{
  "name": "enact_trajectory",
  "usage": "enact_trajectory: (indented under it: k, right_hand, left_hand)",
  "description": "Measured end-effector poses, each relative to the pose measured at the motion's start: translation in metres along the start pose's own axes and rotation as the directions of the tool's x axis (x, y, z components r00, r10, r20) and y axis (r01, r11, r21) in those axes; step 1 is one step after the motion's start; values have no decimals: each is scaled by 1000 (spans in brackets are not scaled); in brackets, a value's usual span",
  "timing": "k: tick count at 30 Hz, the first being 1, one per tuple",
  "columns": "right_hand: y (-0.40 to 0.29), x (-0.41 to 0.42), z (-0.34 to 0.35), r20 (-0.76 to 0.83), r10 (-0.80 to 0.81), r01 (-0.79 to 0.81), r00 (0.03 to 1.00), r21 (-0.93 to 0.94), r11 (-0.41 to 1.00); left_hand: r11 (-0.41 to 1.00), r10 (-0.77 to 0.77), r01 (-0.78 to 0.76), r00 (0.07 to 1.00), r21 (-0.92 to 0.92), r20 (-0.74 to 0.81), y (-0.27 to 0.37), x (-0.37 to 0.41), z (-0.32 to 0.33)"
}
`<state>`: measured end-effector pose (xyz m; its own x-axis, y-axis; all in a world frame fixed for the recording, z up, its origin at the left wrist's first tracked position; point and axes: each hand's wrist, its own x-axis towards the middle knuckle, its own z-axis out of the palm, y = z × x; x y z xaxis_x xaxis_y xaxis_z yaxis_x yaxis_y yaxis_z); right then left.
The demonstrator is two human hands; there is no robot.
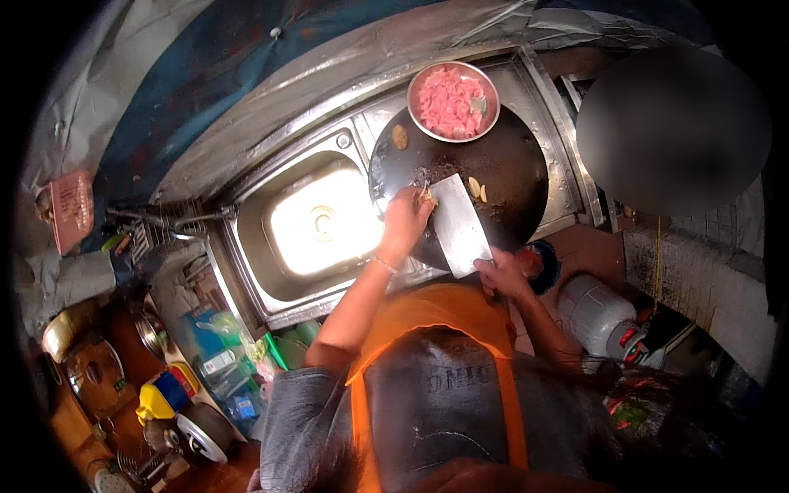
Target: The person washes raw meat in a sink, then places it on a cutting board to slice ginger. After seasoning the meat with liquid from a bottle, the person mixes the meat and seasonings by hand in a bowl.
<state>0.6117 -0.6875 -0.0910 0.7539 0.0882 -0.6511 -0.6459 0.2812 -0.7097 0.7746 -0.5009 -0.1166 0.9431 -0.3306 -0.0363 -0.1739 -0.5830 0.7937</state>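
My right hand (502, 274) grips a broad cleaver (459, 225) by its handle, the blade lying nearly flat above a round dark chopping board (518, 160). Left of the blade, the fingers of my left hand (404, 225) pinch a small pale piece of food (430, 197), perhaps garlic or ginger. A few pale slices (477, 189) lie on the board just past the blade's far right edge. Farther back on the board is a brown knob (399, 137) that looks like ginger. At the board's back edge stands a metal bowl (412, 117) of sliced raw meat (449, 101).
A steel sink (256, 215) with a glaring basin adjoins the board on the left. Its faucet (191, 234) and a wire rack (145, 237) are at the sink's left end. A gas cylinder (592, 308) stands on the floor at right. Pots and a yellow jug (154, 400) crowd the lower left.
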Motion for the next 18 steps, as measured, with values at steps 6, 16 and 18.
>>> enact_trajectory:
  k: [6, 16, 18]
  right_hand:
    - [-72, 11, -2, -174, -241, 235, 955, -57, 970]
    - [-87, 1, -38, -386, -352, 307, 853, -175, 936]
    - [-74, -11, -45, -426, -299, 265, 854, -138, 954]
  left_hand:
    - [906, 422, -422, 890, 35, -171, 79, 86, -4]
    - [914, 405, -402, 908, 50, -110, 48, 158, 9]
    - [911, 383, -353, 916, 215, -118, 47, 145, -3]
